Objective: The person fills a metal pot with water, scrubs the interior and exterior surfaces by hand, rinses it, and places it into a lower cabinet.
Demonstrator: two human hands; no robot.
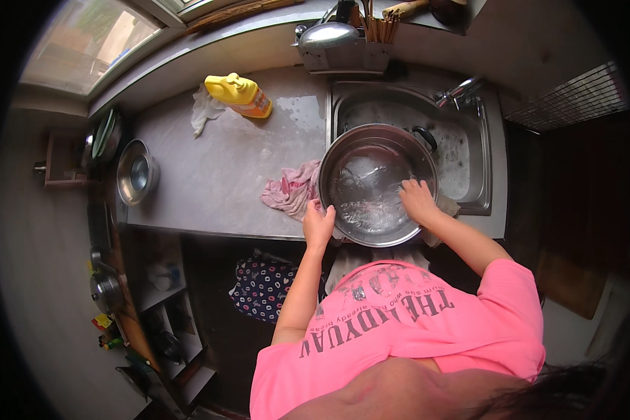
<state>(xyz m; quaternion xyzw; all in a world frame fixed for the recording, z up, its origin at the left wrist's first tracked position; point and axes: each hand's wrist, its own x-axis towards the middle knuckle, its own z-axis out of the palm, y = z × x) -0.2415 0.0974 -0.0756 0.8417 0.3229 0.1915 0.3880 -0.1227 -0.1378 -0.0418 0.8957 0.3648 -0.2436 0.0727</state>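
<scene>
A wide stainless steel pot (346, 220) with water in it sits over the front left part of the sink. One black handle (425, 138) shows on its far right side. My left hand (318, 223) grips the rim at the near left, with the thumb on the edge. Inside the pot, at the right wall, is my right hand (418, 200), its fingers somewhat apart and holding nothing visible. Ripples and a small splash show near its fingertips. A damp pink cloth (294, 189) lies crumpled on the counter, against the pot's left side.
The steel sink (464, 157) has a chrome faucet (457, 93) at its back right. A yellow pump bottle (241, 97) stands beside a white crumpled cloth (205, 110). Metal bowls (136, 173) sit at the counter's left end. A utensil holder (346, 59) stands behind the sink.
</scene>
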